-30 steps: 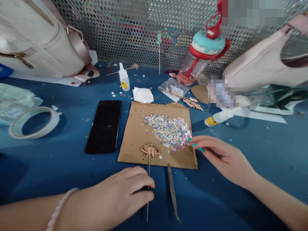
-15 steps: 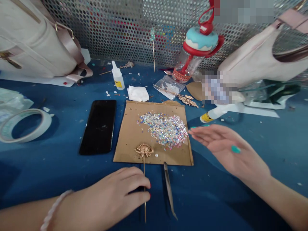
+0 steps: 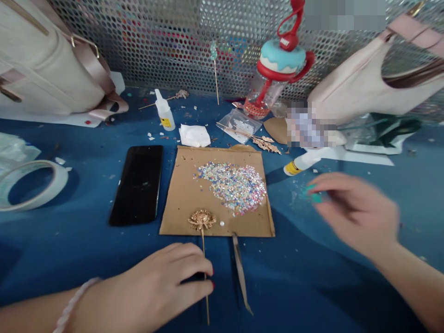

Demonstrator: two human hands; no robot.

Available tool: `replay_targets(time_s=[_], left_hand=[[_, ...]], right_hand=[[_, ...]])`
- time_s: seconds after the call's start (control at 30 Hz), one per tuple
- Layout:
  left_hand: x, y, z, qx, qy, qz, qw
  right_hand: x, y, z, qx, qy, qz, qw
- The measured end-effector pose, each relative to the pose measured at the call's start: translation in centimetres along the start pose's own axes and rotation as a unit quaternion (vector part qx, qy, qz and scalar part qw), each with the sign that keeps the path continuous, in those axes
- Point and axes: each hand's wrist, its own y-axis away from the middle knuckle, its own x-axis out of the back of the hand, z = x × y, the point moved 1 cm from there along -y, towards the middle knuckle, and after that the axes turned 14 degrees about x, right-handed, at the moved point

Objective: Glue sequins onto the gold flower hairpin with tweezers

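My left hand [image 3: 173,273], wearing a pale bracelet, holds the thin stem of a gold hairpin [image 3: 202,221] between thumb and fingers. The hairpin's flower-shaped head lies on a brown cardboard sheet [image 3: 180,194]. Just right of the head sits a small white pearl bead [image 3: 222,223]. Tweezers [image 3: 240,273] rest with one end on the cardboard's front edge. Many small glittery gems [image 3: 236,187] are spread over the sheet. My right hand [image 3: 357,215] hovers right of the cardboard, below a tipped glue bottle [image 3: 301,163]. Its fingers are curled and blurred; whether they hold anything is unclear.
A black phone [image 3: 137,185] lies left of the cardboard, and a tape roll [image 3: 57,185] farther left. Behind are an upright glue bottle [image 3: 164,113], white tissue [image 3: 194,135], a bag of white beads [image 3: 239,127] and a red-and-blue drink cup [image 3: 280,60]. Bags [image 3: 360,69] flank the back.
My right hand has turned from an open, palm-up pose to curled fingers and moved to the right, away from the gems. The left hand keeps its hold; the view has shifted slightly.
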Motion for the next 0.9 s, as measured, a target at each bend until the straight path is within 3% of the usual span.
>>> replay_targets(time_s=[0.03, 0.13, 0.3, 0.57, 0.73, 0.9], left_hand=[[0.0, -0.1, 0.0, -0.001, 0.001, 0.006, 1.000], [0.0, -0.2, 0.1, 0.001, 0.005, 0.012, 1.000], [-0.3, -0.2, 0.0, 0.008, 0.010, -0.016, 1.000], [-0.3, -0.1, 0.0, 0.013, 0.014, -0.020, 1.000], [-0.2, -0.2, 0.0, 0.015, 0.008, -0.023, 1.000], [-0.2, -0.3, 0.1, 0.003, 0.004, -0.001, 1.000]], right_hand=[[-0.8, -0.4, -0.3, 0.029, -0.011, -0.042, 0.999], [-3.6, -1.1, -0.8, 0.064, -0.050, -0.080, 0.994], [-6.2, -1.3, -0.5, 0.096, -0.066, -0.075, 0.990], [-6.1, -1.3, -0.5, 0.152, -0.020, -0.064, 0.986], [-6.0, -1.3, -0.5, 0.253, 0.098, -0.117, 0.956], [-5.9, -2.0, -0.7, 0.305, 0.144, -0.104, 0.936]])
